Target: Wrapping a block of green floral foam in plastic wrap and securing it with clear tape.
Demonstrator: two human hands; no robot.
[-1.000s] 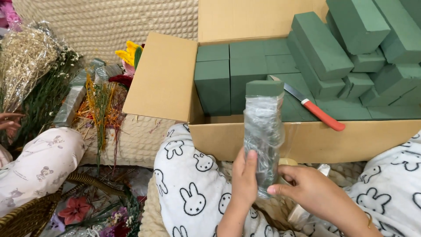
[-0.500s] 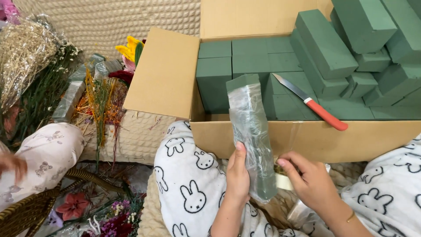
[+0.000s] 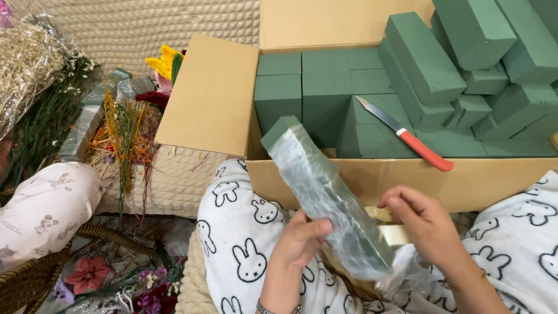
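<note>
While I am sitting with my knees against the cardboard box (image 3: 407, 180), this is how things are lying in the head view, each placed by that box.

Wrapped block: I am holding a green foam brick in clear plastic wrap (image 3: 325, 197) just in front of the box's near wall, tilting so its upper end is leaning left toward the open flap (image 3: 209, 96).

Left hand: my left hand (image 3: 299, 238) is gripping the lower half of the wrapped brick, thumb curling over its face, fingers closing behind it, below the box's front wall.

Right hand: my right hand (image 3: 424, 224) is hovering at the brick's lower right end in front of the box, fingers half curling; I cannot tell whether they are pinching the loose wrap (image 3: 407, 270) trailing there.

Knife: a knife with an orange-red handle (image 3: 404, 135) is lying inside the box on the flat green bricks.

Bare bricks: unwrapped green foam bricks (image 3: 424, 58) are filling the box, some piling loosely at its right end.

Flowers: dried stems and yellow blooms (image 3: 131, 116) are lying left of the box, beyond the flap.

Basket: a wicker basket rim (image 3: 35, 279) is showing well left of the box, near the lower corner.
</note>
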